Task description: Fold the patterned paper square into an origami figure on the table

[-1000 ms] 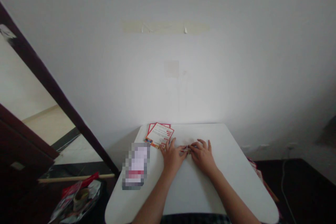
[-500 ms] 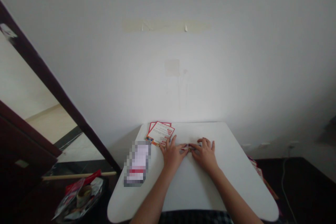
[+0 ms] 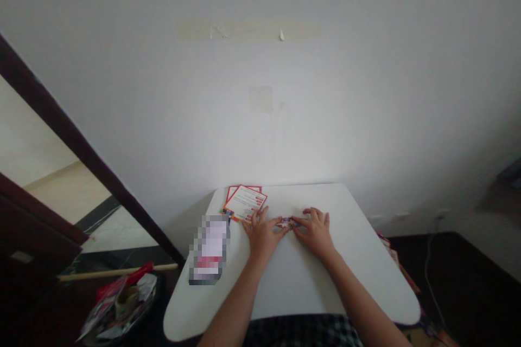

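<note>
Between my two hands lies a small colourful printed piece (image 3: 287, 223), white with purple and red patches; its kind is too small to make out. My left hand (image 3: 261, 234) pinches its left end with thumb and index finger. The other fingers of that hand spread over the tabletop, near the lower edge of the printed cards (image 3: 245, 201). From the right side, my right hand (image 3: 316, 232) pinches the same piece with thumb and index finger, its other fingers raised and apart. Fingertips cover both ends of the piece.
The white table (image 3: 366, 265) stands against the wall (image 3: 305, 141). A pixelated phone-like object (image 3: 209, 249) lies at the table's left. On the floor at left is a bin (image 3: 154, 303) with wrappers and a tape roll (image 3: 127, 303). A cable (image 3: 428, 265) hangs at right.
More of the small printed piece now shows between my fingertips, which are slightly farther apart. The whole view has shifted a little, while the cards and the phone-like object stay put on the table.
</note>
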`<state>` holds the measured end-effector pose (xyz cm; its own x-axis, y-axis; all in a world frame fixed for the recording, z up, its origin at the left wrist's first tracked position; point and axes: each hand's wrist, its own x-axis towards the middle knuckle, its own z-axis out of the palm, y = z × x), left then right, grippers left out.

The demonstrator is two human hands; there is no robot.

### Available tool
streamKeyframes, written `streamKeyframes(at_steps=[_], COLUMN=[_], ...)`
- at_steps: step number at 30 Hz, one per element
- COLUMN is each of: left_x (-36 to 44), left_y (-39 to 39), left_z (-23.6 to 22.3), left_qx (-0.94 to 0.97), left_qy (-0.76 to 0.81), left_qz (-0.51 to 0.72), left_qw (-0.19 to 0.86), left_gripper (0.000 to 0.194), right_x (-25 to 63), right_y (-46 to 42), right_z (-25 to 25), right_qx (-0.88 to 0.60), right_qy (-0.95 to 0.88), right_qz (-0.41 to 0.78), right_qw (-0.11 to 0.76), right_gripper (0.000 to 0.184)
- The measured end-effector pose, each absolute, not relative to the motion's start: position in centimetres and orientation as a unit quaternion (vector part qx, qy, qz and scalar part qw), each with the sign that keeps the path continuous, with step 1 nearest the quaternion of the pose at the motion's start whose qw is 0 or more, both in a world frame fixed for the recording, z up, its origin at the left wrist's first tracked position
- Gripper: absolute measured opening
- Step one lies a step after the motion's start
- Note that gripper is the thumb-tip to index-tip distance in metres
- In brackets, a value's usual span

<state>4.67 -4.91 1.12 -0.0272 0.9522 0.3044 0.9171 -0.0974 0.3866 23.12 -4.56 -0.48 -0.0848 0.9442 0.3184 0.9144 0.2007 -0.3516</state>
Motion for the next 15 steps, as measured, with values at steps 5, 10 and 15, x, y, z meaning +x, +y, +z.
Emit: streamKeyframes(at_steps=[5, 10, 15], left_x=[4.60, 4.64, 4.54], left_y=[-4.70, -4.77, -4.68], left_z=[0.98, 0.91, 0.74], left_qx=[0.695, 0.697, 0.714], left_qy=[0.672, 0.671, 0.650], left_qz=[0.249, 0.247, 0.257], left_qw=[0.048, 0.046, 0.043], left_gripper=[0.035, 0.034, 0.034], right_x=[23.34, 23.40, 23.41], right_y=[-4.40, -4.19, -3.90], right_z=[-0.63, -0.77, -1.11], right_qx=[-0.580, -0.522, -0.525], right_qy=[-0.771, -0.807, -0.802], right_qz=[0.038, 0.046, 0.048], right_qw=[0.259, 0.274, 0.281], right_gripper=[0.036, 0.033, 0.023])
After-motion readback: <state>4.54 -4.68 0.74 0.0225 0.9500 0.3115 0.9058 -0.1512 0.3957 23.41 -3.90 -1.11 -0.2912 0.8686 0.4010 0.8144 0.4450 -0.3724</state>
